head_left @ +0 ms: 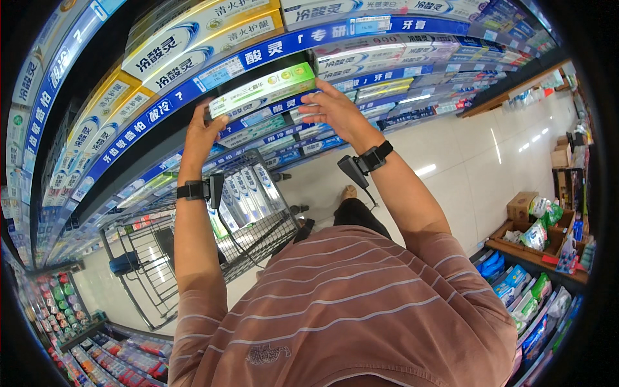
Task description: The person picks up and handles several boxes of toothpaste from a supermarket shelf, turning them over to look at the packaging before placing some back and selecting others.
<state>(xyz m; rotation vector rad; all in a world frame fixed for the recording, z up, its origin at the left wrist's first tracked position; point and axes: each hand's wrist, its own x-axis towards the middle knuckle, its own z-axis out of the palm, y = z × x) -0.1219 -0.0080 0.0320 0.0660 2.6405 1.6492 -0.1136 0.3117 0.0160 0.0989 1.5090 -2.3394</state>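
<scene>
A long white and green toothpaste box (263, 90) lies level at the front of a shelf, its printed long side facing me. My left hand (203, 132) grips its left end, with the thumb at the lower front corner and the other fingers partly hidden behind the end. Close to its right end is my right hand (336, 115), fingers spread and holding nothing. The index fingertip is beside the box's corner, and whether it touches I cannot tell. Both wrists wear black straps with small devices.
Shelves hold stacked white and yellow toothpaste boxes (174, 55), with a blue label strip (277, 51) along the edge. A wire shopping cart (274, 235) below carries several white boxes (242, 197). At right stand a cardboard box (521, 206) and bagged goods (538, 232).
</scene>
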